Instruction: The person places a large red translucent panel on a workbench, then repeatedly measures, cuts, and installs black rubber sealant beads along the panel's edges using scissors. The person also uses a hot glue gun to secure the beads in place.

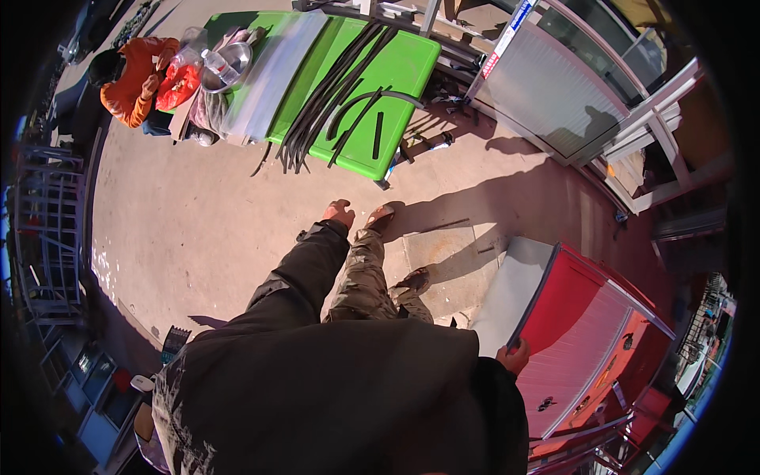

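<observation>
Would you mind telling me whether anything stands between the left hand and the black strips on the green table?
Nothing visible on the ground does: the left hand reaches over bare concrete toward the black strips on the green table. The right hand grips a red panel.

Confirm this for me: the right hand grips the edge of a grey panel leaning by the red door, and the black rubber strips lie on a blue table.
One thing is wrong: the table is green, not blue, as the head view shows. The black rubber strips do lie on it, and the right hand does grip the grey panel beside the red door.
</observation>
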A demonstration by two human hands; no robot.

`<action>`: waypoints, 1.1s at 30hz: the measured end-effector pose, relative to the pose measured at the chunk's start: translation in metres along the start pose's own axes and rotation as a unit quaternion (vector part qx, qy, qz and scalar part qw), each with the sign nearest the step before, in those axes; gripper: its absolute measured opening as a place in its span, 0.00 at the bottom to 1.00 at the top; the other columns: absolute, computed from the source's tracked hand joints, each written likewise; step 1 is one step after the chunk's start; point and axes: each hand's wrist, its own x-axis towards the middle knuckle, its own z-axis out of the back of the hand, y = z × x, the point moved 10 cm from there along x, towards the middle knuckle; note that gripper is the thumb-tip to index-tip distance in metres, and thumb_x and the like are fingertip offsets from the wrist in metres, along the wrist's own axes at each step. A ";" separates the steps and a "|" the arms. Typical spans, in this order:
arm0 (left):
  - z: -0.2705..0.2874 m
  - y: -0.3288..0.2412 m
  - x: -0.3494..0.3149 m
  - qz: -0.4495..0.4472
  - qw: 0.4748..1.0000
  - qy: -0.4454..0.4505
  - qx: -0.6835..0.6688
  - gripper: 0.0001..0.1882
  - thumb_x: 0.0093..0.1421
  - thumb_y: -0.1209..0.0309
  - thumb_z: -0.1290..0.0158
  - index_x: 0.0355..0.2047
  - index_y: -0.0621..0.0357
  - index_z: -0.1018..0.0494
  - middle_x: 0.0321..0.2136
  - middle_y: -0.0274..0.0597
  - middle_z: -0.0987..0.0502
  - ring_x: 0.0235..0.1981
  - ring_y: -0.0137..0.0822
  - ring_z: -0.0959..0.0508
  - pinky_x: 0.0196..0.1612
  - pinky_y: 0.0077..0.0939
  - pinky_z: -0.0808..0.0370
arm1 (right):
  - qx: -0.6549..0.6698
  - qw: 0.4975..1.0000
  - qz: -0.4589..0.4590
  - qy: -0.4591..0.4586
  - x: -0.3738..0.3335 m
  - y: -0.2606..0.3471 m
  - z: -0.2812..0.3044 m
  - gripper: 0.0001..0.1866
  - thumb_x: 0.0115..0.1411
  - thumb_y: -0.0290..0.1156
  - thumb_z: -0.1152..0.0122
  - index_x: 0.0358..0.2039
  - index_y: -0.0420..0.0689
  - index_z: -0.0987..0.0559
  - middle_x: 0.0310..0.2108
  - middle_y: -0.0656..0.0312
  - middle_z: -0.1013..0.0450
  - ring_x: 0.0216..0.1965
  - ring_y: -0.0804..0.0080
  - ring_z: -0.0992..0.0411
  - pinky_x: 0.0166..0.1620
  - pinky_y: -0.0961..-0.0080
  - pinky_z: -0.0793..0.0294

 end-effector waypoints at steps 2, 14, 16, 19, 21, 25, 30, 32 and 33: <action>0.029 -0.037 0.061 -0.029 0.998 -0.058 0.002 0.25 0.54 0.61 0.43 0.51 0.59 0.24 0.51 0.58 0.24 0.55 0.54 0.26 0.59 0.43 0.29 | -0.022 0.999 -0.025 -0.013 -0.003 -0.005 -0.002 0.27 0.46 0.23 0.40 0.50 0.34 0.28 0.48 0.46 0.29 0.46 0.49 0.29 0.51 0.59 0.28; 0.102 -0.144 0.314 -0.102 0.977 -0.112 0.152 0.27 0.61 0.53 0.47 0.55 0.54 0.27 0.60 0.45 0.33 0.62 0.48 0.35 0.62 0.48 0.37 | 0.024 0.960 -0.278 0.025 -0.003 -0.018 -0.016 0.30 0.49 0.28 0.38 0.53 0.31 0.32 0.50 0.46 0.33 0.54 0.54 0.34 0.61 0.60 0.36; 0.098 -0.156 0.314 -0.116 0.970 -0.110 0.182 0.25 0.61 0.54 0.47 0.54 0.54 0.26 0.60 0.44 0.32 0.60 0.47 0.34 0.61 0.47 0.37 | 0.006 0.954 -0.300 0.024 -0.004 -0.018 -0.013 0.30 0.50 0.30 0.38 0.53 0.31 0.32 0.50 0.46 0.33 0.54 0.53 0.35 0.61 0.59 0.36; 0.102 -0.147 0.320 -0.148 0.969 -0.153 0.122 0.15 0.62 0.59 0.47 0.45 0.51 0.22 0.48 0.40 0.24 0.53 0.46 0.29 0.56 0.44 0.33 | 0.007 0.951 -0.309 0.009 -0.004 -0.025 -0.011 0.30 0.50 0.32 0.38 0.53 0.31 0.32 0.50 0.46 0.33 0.54 0.52 0.35 0.61 0.58 0.36; 0.110 -0.145 0.327 -0.134 0.969 -0.172 0.118 0.13 0.59 0.62 0.43 0.43 0.49 0.23 0.44 0.38 0.21 0.49 0.46 0.27 0.53 0.43 0.31 | -0.019 0.948 -0.318 0.011 -0.004 -0.032 -0.010 0.30 0.50 0.31 0.38 0.53 0.31 0.32 0.50 0.45 0.33 0.54 0.51 0.35 0.62 0.57 0.37; 0.114 -0.141 0.349 -0.112 0.978 -0.134 0.114 0.19 0.52 0.65 0.35 0.43 0.52 0.27 0.37 0.46 0.19 0.43 0.52 0.21 0.45 0.45 0.24 | -0.028 0.951 -0.306 -0.006 -0.011 -0.037 -0.010 0.30 0.50 0.30 0.39 0.53 0.31 0.32 0.51 0.44 0.33 0.54 0.50 0.34 0.62 0.56 0.38; 0.118 -0.158 0.357 -0.102 0.968 -0.135 0.184 0.15 0.57 0.67 0.48 0.45 0.54 0.28 0.38 0.50 0.19 0.43 0.54 0.21 0.46 0.47 0.24 | 0.006 0.947 -0.318 -0.054 -0.031 -0.027 -0.020 0.32 0.48 0.28 0.39 0.55 0.33 0.33 0.53 0.44 0.33 0.57 0.49 0.35 0.62 0.57 0.37; 0.133 -0.181 0.325 -0.172 0.955 -0.195 0.141 0.19 0.56 0.68 0.48 0.48 0.56 0.27 0.40 0.50 0.20 0.44 0.53 0.23 0.49 0.47 0.26 | 0.029 0.952 -0.296 -0.074 -0.023 -0.016 -0.019 0.33 0.47 0.29 0.36 0.55 0.33 0.33 0.52 0.45 0.33 0.55 0.50 0.34 0.60 0.58 0.35; 0.124 -0.193 0.315 -0.226 0.953 -0.178 0.099 0.20 0.56 0.68 0.48 0.49 0.57 0.25 0.41 0.51 0.20 0.45 0.52 0.23 0.50 0.46 0.27 | 0.007 0.953 -0.294 -0.071 -0.023 -0.017 -0.019 0.33 0.46 0.29 0.34 0.54 0.34 0.32 0.52 0.45 0.33 0.53 0.50 0.33 0.59 0.58 0.34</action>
